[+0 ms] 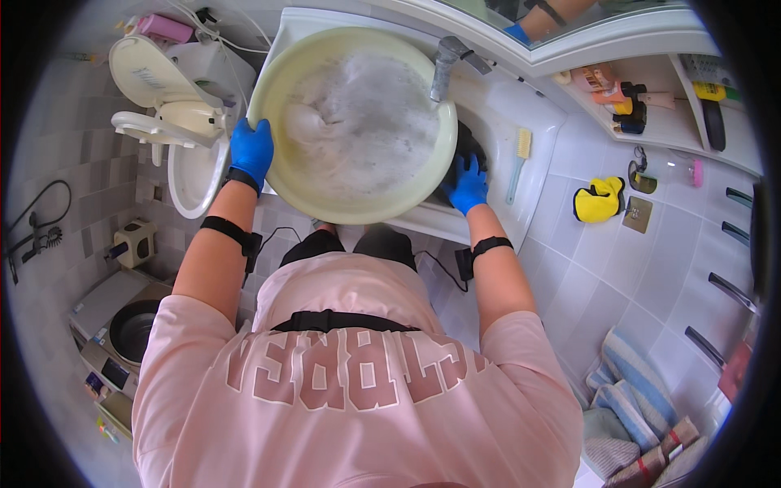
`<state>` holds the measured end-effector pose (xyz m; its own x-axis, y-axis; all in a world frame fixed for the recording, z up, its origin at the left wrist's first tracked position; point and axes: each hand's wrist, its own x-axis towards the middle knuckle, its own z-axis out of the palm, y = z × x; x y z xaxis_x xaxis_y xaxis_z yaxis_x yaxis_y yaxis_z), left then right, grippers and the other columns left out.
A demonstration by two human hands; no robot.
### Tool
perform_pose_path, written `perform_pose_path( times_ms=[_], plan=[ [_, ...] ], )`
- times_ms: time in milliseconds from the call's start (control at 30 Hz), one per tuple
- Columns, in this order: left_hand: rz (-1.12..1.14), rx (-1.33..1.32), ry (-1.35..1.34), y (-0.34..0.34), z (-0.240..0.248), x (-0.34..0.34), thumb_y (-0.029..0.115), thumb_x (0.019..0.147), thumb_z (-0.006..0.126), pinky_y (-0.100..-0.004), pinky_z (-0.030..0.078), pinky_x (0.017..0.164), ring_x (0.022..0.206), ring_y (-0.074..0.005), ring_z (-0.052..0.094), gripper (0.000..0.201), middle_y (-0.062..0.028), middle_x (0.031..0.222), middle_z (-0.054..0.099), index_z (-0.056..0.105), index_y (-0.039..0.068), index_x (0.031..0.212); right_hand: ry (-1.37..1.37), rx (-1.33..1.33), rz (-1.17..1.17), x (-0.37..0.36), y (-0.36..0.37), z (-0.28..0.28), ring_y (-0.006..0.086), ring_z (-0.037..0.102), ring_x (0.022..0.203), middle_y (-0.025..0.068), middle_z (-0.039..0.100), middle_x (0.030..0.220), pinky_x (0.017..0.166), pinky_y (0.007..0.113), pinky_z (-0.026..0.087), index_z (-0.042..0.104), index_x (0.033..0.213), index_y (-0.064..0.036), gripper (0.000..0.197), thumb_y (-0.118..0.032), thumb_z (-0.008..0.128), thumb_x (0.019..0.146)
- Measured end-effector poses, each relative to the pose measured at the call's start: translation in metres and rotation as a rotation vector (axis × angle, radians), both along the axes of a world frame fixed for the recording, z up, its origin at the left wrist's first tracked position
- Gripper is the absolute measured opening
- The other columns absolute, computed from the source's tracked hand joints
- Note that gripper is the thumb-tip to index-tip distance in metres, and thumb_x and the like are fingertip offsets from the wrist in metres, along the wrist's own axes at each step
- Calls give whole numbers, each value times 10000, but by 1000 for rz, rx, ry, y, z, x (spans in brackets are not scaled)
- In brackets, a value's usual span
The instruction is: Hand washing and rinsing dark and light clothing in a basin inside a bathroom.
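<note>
A large pale yellow basin (pixel 272 175) rests across the white sink and is filled with foamy water (pixel 366 122). A pale, cloth-like bulge shows in the suds on its left side. My left hand (pixel 250 153), in a blue rubber glove, is closed round the basin's left rim. To the right of the basin, my right hand (pixel 469 187), gloved the same way, is down in the sink with its fingers on a dark cloth (pixel 469 140). The basin hides part of that cloth. The fingers seem closed on the cloth.
A grey faucet (pixel 443 69) reaches over the basin's right rim. A scrub brush (pixel 519 163) lies along the sink's right side (pixel 543 150). Yellow gloves (pixel 599 200) hang on the tiled wall. At left stands a toilet (pixel 195 175) with raised lid; bottles (pixel 626 106) fill a shelf.
</note>
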<state>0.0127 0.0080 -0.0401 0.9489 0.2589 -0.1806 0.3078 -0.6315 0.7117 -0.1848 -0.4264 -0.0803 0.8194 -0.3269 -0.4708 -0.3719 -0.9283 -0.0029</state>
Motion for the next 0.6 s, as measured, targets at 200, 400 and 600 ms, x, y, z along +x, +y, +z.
perform_pose_path(
  times_ms=[200,400,600],
  plan=[
    [-44,31,-19,-4,-2,3,286,853,611,-478,523,854,965,-442,678,427,-322,1001,679,641,-92,1047,44,140,114,14,-38,20,455,515,1279,197,368,1561,1025,527,468,475,1472,-154,682,-430,663,877],
    [19,-140,-44,-3,-2,-1,261,857,621,-464,527,835,946,-452,674,393,-320,988,682,639,-98,1016,-644,524,99,80,48,96,424,637,1035,237,661,1128,916,475,512,648,1216,-31,469,-309,733,847],
    [-14,-26,-45,-19,29,-5,258,865,614,-471,527,846,950,-453,675,388,-323,975,681,637,-100,1014,-73,470,230,171,188,76,514,275,1438,238,191,1623,1150,532,354,270,1578,-214,1071,-467,851,714]
  ],
)
